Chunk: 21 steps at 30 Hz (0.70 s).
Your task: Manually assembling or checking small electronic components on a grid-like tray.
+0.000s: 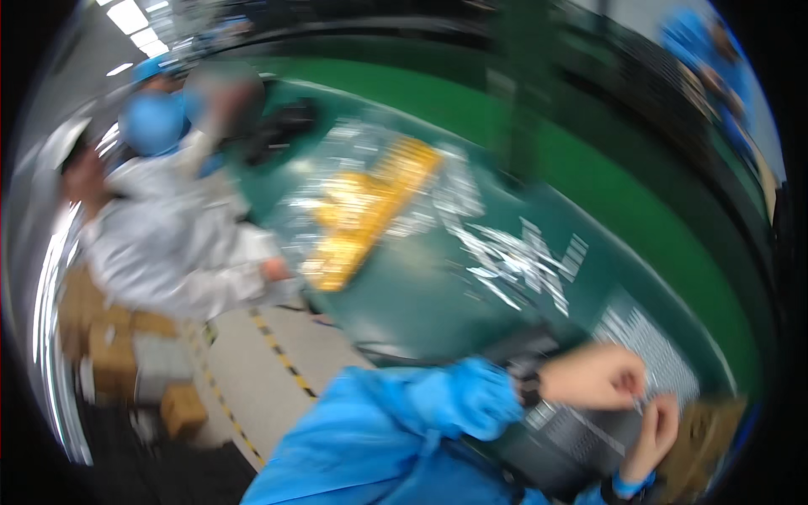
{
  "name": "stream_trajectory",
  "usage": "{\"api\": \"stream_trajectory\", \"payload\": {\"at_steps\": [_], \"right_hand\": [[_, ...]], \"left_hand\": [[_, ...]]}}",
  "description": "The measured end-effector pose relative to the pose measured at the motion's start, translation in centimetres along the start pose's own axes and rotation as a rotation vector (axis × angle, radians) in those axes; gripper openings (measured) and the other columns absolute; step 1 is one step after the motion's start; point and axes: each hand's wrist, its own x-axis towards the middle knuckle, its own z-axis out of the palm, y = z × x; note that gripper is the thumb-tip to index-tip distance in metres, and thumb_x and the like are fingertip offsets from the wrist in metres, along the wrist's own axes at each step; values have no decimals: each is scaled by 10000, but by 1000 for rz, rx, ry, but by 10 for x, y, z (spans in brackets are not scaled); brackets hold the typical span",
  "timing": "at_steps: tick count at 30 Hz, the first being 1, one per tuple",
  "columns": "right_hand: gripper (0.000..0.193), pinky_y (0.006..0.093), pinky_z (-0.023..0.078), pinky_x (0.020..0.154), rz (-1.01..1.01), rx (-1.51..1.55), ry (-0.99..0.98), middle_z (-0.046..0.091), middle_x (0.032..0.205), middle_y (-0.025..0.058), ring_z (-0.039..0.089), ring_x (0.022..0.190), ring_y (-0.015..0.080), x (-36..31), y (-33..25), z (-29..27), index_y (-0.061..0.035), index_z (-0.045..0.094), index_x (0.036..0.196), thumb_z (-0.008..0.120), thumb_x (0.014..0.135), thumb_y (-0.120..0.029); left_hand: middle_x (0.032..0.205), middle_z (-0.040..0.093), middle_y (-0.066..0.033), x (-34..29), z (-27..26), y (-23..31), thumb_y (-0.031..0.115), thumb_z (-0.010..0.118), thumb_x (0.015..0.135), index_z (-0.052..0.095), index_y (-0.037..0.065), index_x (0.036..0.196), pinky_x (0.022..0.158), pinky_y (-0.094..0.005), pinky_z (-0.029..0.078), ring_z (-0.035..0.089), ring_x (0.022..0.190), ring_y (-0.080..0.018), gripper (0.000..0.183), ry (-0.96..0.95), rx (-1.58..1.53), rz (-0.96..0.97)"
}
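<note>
Left hand [593, 376] curled near curled right hand [654, 434], any hold too blurred to tell, pale patterned sheet [655, 341] beyond left hand, cardboard box [707, 433] beside right hand

Bare surface [421, 307] left of the left hand [596, 376]
Pale strips [515, 257] clutter the way ahead; a cardboard box [705, 442] flanks the right hand [653, 438].

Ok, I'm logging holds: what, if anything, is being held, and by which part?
Cannot be told: the left hand and right hand are curled close together, but blur hides whether they hold anything.
</note>
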Motion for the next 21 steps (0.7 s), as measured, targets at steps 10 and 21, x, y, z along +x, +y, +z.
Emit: {"api": "stream_trajectory", "payload": {"at_steps": [10,21], "right_hand": [[101,297,411,782,40,109,-72,611,845,66,533,802,180,-10,-66,-16,-4,667,904,652,805,-19],[107,298,420,699,-15,-19,-148,599,769,55,542,729,175,-8,-72,-6,-24,644,837,698,750,5]], "left_hand": [[847,713,-24,4,9,31,-4,749,793,730,39,919,678,-247,488,618,733,-93,135,-154,112,-136],[806,692,-9,-2,12,32,3,736,800,721,50,905,658,-246,463,591,715,-82,115,-137,192,-155]]}}
